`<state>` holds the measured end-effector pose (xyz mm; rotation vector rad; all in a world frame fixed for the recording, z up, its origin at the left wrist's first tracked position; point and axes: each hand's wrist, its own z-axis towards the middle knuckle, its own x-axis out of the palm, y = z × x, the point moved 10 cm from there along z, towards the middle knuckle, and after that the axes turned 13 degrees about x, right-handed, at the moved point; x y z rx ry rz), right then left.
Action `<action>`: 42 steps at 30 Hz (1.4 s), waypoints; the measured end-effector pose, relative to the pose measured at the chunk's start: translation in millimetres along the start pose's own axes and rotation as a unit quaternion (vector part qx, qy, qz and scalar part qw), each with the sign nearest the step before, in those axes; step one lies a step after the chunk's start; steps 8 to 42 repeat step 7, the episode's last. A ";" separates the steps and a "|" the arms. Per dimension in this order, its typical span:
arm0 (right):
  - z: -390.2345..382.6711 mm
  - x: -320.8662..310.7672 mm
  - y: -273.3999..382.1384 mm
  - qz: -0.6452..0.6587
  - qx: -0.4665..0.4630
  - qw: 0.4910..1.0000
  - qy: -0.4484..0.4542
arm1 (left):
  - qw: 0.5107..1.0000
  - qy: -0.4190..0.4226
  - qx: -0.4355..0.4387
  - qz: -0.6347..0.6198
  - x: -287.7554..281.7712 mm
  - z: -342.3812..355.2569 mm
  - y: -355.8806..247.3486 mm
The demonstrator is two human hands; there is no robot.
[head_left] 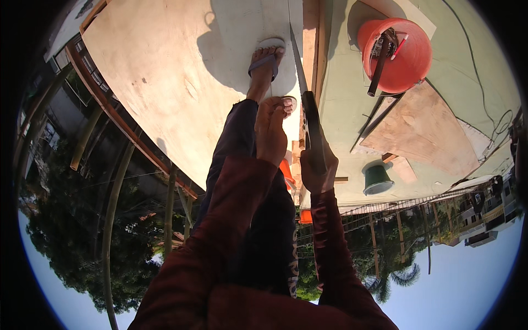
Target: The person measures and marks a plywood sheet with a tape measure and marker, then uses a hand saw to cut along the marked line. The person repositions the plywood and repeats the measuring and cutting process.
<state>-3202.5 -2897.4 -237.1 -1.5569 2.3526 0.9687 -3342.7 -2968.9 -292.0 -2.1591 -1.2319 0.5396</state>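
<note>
My right hand (319, 168) is wrapped round the black handle of a handsaw (312, 118). Its narrow blade points away from me, with the tip over the right part of a pale plywood sheet (159, 66), beside a thin dark line. I cannot tell whether the teeth touch the wood. Close to the saw's left side, my left hand (270, 132) is closed with its fingers bent together; anything inside it is hidden. My sandalled foot (265, 61) stands on the sheet, and the toes of the other show just beyond my left hand.
On the pale green surface at right stands a red bucket (410, 66) holding a hammer-like tool and metal bits. Nearby are plywood offcuts (421, 129), a green bucket (377, 180) and a cable (477, 71). A brown edge rail (126, 129) and poles border the left, with trees beyond.
</note>
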 end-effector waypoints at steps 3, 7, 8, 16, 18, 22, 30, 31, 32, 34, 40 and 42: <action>-42.6 -16.3 2.4 0.015 0.031 0.999 0.003 | 1.000 -0.002 0.030 0.005 -4.0 2.7 2.4; 44.8 24.5 -24.2 0.077 0.048 0.996 0.001 | 1.000 0.003 0.019 0.008 -4.1 -3.8 4.5; 44.8 24.5 -24.2 0.077 0.048 0.996 0.001 | 1.000 0.003 0.019 0.008 -4.1 -3.8 4.5; 44.8 24.5 -24.2 0.077 0.048 0.996 0.001 | 1.000 0.003 0.019 0.008 -4.1 -3.8 4.5; 44.8 24.5 -24.2 0.077 0.048 0.996 0.001 | 1.000 0.003 0.019 0.008 -4.1 -3.8 4.5; 44.8 24.5 -24.2 0.077 0.048 0.996 0.001 | 1.000 0.003 0.019 0.008 -4.1 -3.8 4.5; 44.8 24.5 -24.2 0.077 0.048 0.996 0.001 | 1.000 0.003 0.019 0.008 -4.1 -3.8 4.5; 44.8 24.5 -24.2 0.077 0.048 0.996 0.001 | 1.000 0.003 0.019 0.008 -4.1 -3.8 4.5; 44.8 24.5 -24.2 0.077 0.048 0.996 0.001 | 1.000 0.003 0.019 0.008 -4.1 -3.8 4.5; 44.8 24.5 -24.2 0.077 0.048 0.996 0.001 | 1.000 0.003 0.019 0.008 -4.1 -3.8 4.5; 44.8 24.5 -24.2 0.077 0.048 0.996 0.001 | 1.000 0.003 0.019 0.008 -4.1 -3.8 4.5; 44.8 24.5 -24.2 0.077 0.048 0.996 0.001 | 1.000 0.003 0.019 0.008 -4.1 -3.8 4.5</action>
